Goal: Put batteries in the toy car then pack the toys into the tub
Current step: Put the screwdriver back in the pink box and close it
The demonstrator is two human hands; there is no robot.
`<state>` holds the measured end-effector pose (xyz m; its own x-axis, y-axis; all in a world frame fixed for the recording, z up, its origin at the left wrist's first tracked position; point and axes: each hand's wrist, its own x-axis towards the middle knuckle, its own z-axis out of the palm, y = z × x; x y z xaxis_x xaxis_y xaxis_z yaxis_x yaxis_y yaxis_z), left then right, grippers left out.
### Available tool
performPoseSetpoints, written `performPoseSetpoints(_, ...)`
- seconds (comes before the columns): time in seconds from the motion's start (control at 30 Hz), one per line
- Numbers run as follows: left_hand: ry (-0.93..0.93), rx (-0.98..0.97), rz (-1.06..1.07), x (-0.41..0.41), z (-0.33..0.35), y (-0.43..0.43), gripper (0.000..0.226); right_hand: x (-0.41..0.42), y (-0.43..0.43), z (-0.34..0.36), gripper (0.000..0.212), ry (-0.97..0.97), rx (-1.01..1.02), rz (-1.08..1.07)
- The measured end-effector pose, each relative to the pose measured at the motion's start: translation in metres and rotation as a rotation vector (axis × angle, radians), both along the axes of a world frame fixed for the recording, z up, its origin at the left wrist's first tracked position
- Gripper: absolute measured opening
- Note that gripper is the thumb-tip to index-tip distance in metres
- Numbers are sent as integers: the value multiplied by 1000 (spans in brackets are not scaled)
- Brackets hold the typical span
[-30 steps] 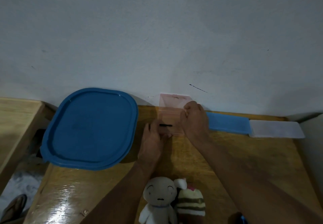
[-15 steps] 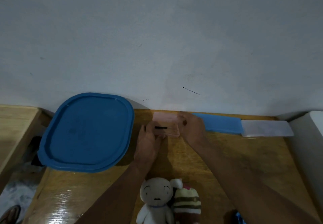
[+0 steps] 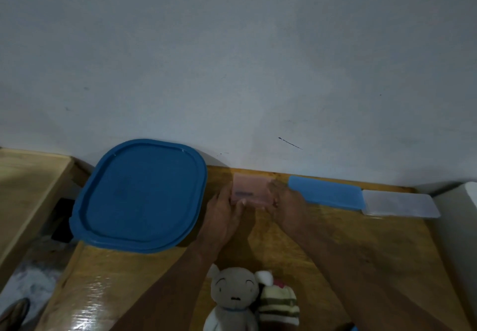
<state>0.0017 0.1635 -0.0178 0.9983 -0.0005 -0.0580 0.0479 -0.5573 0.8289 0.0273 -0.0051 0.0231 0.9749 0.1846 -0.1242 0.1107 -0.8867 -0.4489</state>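
A small pink translucent box [image 3: 249, 191] lies flat on the wooden table [image 3: 361, 248] near the wall, with a dark slim item showing through it. My left hand [image 3: 224, 214] holds its left side and my right hand [image 3: 286, 199] grips its right side. A large blue tub lid [image 3: 139, 196] covers the tub at the left. A pale plush doll [image 3: 233, 297] and a striped plush toy [image 3: 278, 302] lie at the table's near edge. No toy car is in view.
A flat blue box [image 3: 325, 194] and a clear white box [image 3: 400, 204] lie along the wall at the right. A white block [image 3: 459, 201] stands at the far right. A second wooden surface [image 3: 23, 191] sits at the left, past a gap.
The pink box's lid, raised a second ago, now lies flat on the box. Both hands have stayed at its sides, and the view has shifted slightly.
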Motion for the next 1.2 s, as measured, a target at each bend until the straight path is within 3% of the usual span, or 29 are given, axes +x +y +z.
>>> performPoseSetpoints(0.07, -20, -18, 1, 0, 1, 0, 33, 0, 0, -2, 45, -8, 9, 15)
performPoseSetpoints(0.6, -41, -54, 47, 3, -7, -1, 46, -2, -3, -9, 40, -14, 11, -11)
performPoseSetpoints(0.97, -68, -111, 124, -4, 18, 4, 40, -6, 7, -6, 44, -51, 28, -35)
performPoseSetpoints(1.2, 27, -59, 98, 2, 13, 1, 42, -8, 5, -13, 46, -36, 20, -42)
